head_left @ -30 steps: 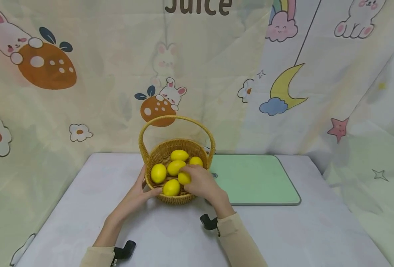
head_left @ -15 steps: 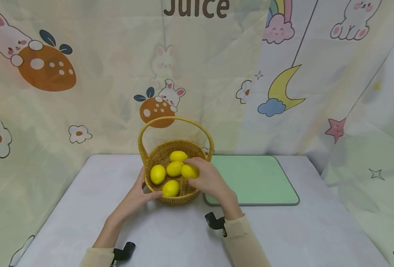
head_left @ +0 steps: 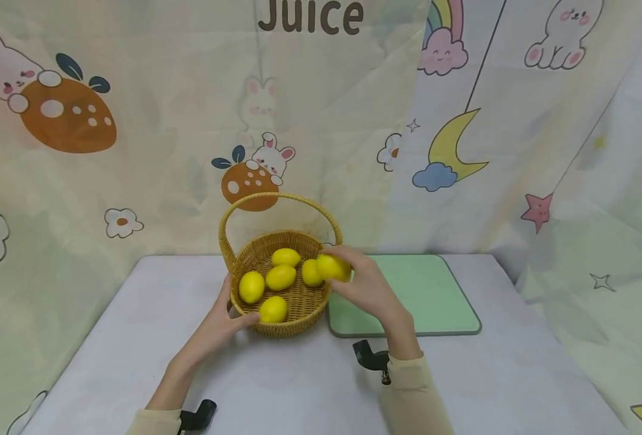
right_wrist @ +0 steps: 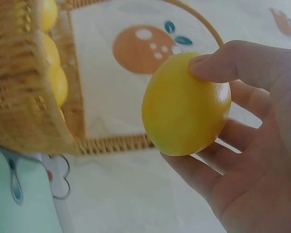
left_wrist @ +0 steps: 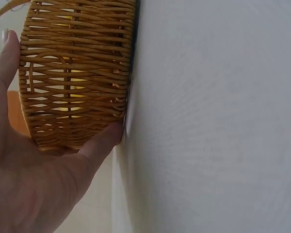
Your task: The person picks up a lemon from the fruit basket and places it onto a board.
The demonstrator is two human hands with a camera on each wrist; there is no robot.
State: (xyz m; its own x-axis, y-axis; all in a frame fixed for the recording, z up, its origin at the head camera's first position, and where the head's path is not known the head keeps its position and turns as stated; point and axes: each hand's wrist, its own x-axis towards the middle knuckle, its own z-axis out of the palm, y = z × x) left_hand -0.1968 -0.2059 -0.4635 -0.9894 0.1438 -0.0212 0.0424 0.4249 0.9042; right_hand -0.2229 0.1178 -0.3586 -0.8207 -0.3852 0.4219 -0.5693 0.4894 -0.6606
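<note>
One lemon (head_left: 333,267) has moved up rightward, pinched by the right hand (head_left: 371,287) above the wicker basket (head_left: 285,330), right side; left hand (head_left: 221,321) grips opposite.

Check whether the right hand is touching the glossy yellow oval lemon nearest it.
Touching. The right wrist view shows the right hand gripping the lemon, thumb on its near side, fingers partly hidden behind.

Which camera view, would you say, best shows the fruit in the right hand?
The right wrist view: there the yellow fruit appears large and mostly uncovered in the right hand. The head view shows it smaller, partly covered by that hand. The left wrist view shows yellow glimpses through the woven basket, not recognisably this fruit.
</note>
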